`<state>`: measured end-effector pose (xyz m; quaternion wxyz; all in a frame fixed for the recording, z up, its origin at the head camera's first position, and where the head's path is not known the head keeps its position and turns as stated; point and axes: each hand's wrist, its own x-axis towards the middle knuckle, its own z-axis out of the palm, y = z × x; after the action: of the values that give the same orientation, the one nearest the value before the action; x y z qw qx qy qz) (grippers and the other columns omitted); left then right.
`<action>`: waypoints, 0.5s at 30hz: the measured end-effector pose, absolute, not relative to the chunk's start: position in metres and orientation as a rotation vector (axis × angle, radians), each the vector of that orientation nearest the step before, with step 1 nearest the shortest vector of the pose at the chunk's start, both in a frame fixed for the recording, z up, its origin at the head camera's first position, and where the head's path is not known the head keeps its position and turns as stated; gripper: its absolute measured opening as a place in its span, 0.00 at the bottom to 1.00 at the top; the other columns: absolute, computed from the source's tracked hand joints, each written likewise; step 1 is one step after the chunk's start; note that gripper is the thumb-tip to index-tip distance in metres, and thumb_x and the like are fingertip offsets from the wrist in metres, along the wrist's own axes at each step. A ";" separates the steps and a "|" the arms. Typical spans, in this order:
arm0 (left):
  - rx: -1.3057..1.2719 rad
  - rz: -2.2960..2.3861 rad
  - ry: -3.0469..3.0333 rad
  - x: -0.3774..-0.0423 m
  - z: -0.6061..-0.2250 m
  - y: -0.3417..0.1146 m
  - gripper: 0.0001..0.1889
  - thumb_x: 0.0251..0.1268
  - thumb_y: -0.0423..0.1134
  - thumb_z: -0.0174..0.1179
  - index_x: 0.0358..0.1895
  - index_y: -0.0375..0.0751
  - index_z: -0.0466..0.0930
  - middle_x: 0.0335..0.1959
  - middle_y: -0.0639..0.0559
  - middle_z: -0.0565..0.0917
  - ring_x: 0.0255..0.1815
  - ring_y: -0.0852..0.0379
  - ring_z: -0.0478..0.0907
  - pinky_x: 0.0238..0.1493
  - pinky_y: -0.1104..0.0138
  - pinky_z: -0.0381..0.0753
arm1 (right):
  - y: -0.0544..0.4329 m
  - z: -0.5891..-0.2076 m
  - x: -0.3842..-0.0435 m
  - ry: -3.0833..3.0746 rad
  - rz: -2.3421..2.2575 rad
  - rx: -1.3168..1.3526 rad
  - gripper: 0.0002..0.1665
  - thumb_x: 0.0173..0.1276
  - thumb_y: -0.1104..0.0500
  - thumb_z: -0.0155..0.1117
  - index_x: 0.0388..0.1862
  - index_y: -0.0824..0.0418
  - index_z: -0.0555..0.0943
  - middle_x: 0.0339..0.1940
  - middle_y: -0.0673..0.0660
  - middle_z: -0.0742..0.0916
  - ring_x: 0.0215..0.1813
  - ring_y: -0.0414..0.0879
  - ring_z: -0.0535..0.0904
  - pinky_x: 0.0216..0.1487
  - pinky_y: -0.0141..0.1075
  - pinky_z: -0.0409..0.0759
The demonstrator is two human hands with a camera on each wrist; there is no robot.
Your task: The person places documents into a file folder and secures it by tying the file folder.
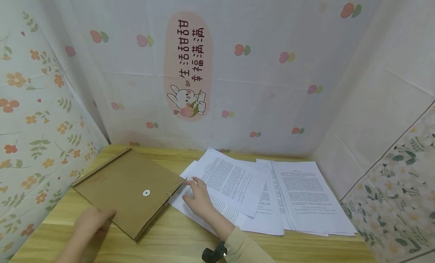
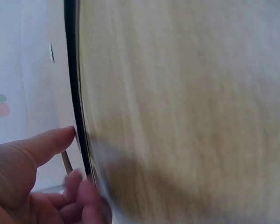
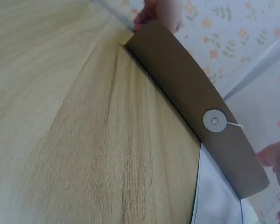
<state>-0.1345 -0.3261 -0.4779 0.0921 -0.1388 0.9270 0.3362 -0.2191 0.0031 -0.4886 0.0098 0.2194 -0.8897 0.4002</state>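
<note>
A brown string-tie document envelope (image 1: 125, 187) lies on the left of the table, a white button on its upper face. Along its right edge, a narrow flap carries a second white button (image 3: 215, 121) with a thin string. My left hand (image 1: 95, 219) grips the envelope's near-left edge, thumb on top, other fingers curled at the underside. At the right corner is my right hand (image 1: 200, 200), thumb and index finger apart. The string (image 1: 175, 186) runs to its fingertips; whether they pinch it or only touch it is not clear.
Printed sheets (image 1: 234, 180) lie overlapped right of the envelope, under my right hand. Farther right sits another stack of printed paper (image 1: 306, 195). The wooden table (image 1: 176, 240) meets patterned cloth walls (image 1: 265, 85) at the back and sides.
</note>
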 end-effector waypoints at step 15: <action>-0.084 0.742 3.256 -0.147 -0.483 -0.307 0.33 0.54 0.55 0.67 0.50 0.27 0.73 0.48 0.21 0.69 0.45 0.24 0.68 0.38 0.36 0.69 | -0.010 -0.479 -0.210 -2.569 0.246 1.360 0.29 0.66 0.51 0.64 0.66 0.51 0.73 0.67 0.49 0.74 0.73 0.47 0.57 0.70 0.53 0.54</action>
<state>-0.1466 -0.3066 -0.4833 -0.0992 -0.0252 0.9699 0.2209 -0.2100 -0.0105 -0.4795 0.1120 0.4634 -0.8750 0.0839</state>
